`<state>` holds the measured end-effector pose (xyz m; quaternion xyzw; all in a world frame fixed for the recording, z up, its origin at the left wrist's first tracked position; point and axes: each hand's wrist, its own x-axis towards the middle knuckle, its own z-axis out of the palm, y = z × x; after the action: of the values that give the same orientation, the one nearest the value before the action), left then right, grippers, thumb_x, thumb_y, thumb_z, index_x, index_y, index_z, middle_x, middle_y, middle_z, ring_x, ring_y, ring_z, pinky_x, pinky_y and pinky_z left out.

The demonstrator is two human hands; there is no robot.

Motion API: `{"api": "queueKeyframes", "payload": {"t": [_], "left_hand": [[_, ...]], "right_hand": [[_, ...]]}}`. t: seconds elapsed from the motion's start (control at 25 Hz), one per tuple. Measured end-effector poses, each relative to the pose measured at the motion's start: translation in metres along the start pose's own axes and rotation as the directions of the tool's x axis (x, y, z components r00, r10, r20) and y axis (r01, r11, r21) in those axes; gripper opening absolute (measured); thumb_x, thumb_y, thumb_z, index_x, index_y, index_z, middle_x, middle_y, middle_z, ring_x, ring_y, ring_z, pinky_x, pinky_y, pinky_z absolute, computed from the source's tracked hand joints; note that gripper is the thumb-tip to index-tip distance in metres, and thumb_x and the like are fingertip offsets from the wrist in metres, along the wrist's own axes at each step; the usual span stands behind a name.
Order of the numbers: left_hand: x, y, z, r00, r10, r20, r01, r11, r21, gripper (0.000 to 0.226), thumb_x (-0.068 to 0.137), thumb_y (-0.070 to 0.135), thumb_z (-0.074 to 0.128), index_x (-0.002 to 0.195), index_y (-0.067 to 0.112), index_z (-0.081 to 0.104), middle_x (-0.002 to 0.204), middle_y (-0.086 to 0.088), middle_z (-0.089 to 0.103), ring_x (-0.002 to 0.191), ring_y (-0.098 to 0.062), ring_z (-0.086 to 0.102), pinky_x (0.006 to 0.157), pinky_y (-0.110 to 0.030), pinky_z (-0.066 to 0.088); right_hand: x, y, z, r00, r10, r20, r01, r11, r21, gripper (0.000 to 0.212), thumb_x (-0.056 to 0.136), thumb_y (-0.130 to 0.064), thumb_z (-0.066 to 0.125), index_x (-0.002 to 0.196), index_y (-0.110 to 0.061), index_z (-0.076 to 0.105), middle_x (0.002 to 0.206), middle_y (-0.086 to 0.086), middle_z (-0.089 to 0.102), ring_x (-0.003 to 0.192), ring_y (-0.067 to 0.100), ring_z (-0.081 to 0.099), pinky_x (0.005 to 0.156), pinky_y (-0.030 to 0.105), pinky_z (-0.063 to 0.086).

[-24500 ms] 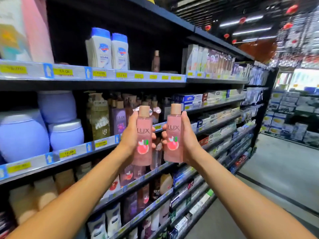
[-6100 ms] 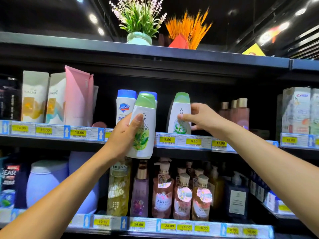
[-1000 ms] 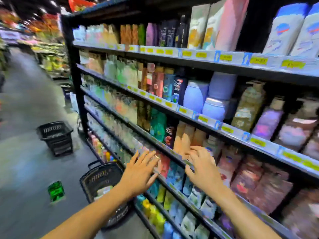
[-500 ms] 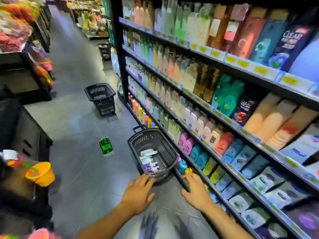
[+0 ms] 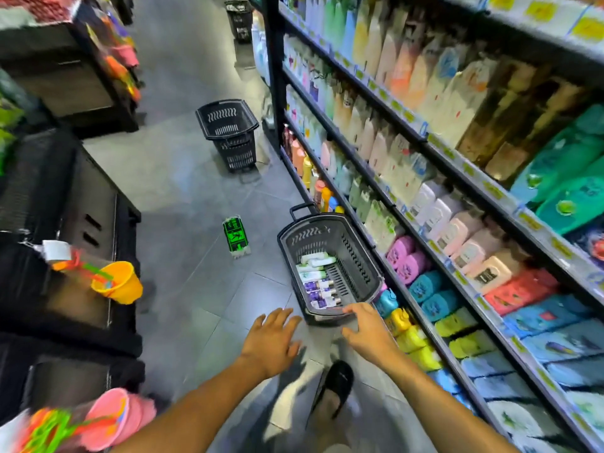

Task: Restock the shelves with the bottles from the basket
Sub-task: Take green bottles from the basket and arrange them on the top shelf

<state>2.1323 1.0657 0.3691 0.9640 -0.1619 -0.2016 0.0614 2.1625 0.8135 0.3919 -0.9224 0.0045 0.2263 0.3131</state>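
Nearest, a foot in a black shoe (image 5: 336, 384) is planted on the grey floor (image 5: 183, 197), blurred. Just above it both bare hands reach forward and down, empty. The left hand (image 5: 269, 341) has its fingers spread wide, palm down, over the tiles just short of the basket (image 5: 361, 266). The right hand (image 5: 367, 333) is open too, fingers loosely splayed, its fingertips at the basket's near rim; whether they touch it I cannot tell.

The basket sits on the floor close against the foot of the shelves (image 5: 457, 230). The bottles (image 5: 318, 282) lie on their sides along its left half: white and green ones toward the far end, purple-labelled ones nearer.

To the left, an orange bucket (image 5: 119, 282) hangs off a dark display. Beyond the basket a green sticker (image 5: 236, 237) marks the floor. Farther up the aisle stands a second basket (image 5: 228, 132), set on another, and a third basket (image 5: 240, 19) at the far end.
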Motion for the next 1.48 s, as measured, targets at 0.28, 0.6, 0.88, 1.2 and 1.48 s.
{"api": "queueKeyframes", "payload": {"t": [0.28, 0.6, 0.88, 1.2, 1.48], "left_hand": [[0.124, -0.030, -0.068, 1.000, -0.005, -0.008, 0.005, 1.000, 0.024, 0.064, 0.095, 0.054, 0.034, 0.152, 0.024, 0.037, 0.160, -0.007, 0.036, 0.148, -0.032, 0.033, 0.118, -0.052, 0.030], [0.261, -0.090, -0.119, 0.998, 0.058, -0.016, -0.057, 0.997, 0.051, 0.060, 0.095, 0.048, 0.050, 0.150, 0.025, 0.044, 0.158, -0.003, 0.041, 0.146, -0.027, 0.037, 0.116, -0.049, 0.034], [0.406, -0.167, -0.104, 0.958, 0.239, 0.160, -0.247, 0.968, 0.034, 0.057, 0.092, 0.049, 0.045, 0.142, 0.021, 0.050, 0.149, -0.009, 0.052, 0.135, -0.031, 0.052, 0.103, -0.052, 0.049], [0.556, -0.190, 0.031, 0.907, 0.227, 0.353, -0.219, 0.974, -0.063, 0.060, 0.099, 0.040, 0.047, 0.153, 0.022, 0.028, 0.159, -0.008, 0.031, 0.148, -0.030, 0.027, 0.113, -0.047, 0.032], [0.690, -0.194, 0.242, 0.892, 0.062, 0.447, -0.064, 0.998, -0.009, 0.059, 0.095, 0.024, 0.057, 0.148, 0.015, 0.034, 0.152, -0.010, 0.038, 0.141, -0.034, 0.036, 0.109, -0.045, 0.038]], "right_hand": [[0.143, -0.003, -0.056, 0.999, 0.028, -0.047, -0.027, 0.999, 0.028, 0.036, 0.087, -0.023, 0.067, 0.119, -0.009, 0.066, 0.122, 0.012, 0.060, 0.116, 0.030, 0.057, 0.099, 0.037, 0.046], [0.268, -0.032, -0.078, 0.998, 0.057, 0.001, -0.057, 0.998, -0.019, 0.038, 0.092, -0.026, 0.066, 0.128, -0.018, 0.062, 0.130, 0.000, 0.057, 0.118, 0.022, 0.058, 0.097, 0.032, 0.046], [0.385, -0.028, -0.046, 0.948, 0.310, 0.076, -0.316, 0.944, 0.090, 0.036, 0.093, -0.027, 0.065, 0.128, -0.018, 0.060, 0.126, 0.003, 0.052, 0.110, 0.027, 0.061, 0.095, 0.037, 0.051], [0.509, 0.072, 0.051, 0.874, 0.484, 0.046, -0.479, 0.840, 0.255, 0.030, 0.091, -0.010, 0.068, 0.121, -0.009, 0.065, 0.100, -0.006, 0.054, 0.087, 0.015, 0.059, 0.077, 0.021, 0.037], [0.596, 0.215, 0.201, 0.788, 0.607, 0.107, -0.604, 0.726, 0.328, 0.036, 0.093, -0.006, 0.063, 0.129, -0.009, 0.063, 0.126, 0.007, 0.065, 0.114, 0.022, 0.061, 0.085, 0.015, 0.037]]}}
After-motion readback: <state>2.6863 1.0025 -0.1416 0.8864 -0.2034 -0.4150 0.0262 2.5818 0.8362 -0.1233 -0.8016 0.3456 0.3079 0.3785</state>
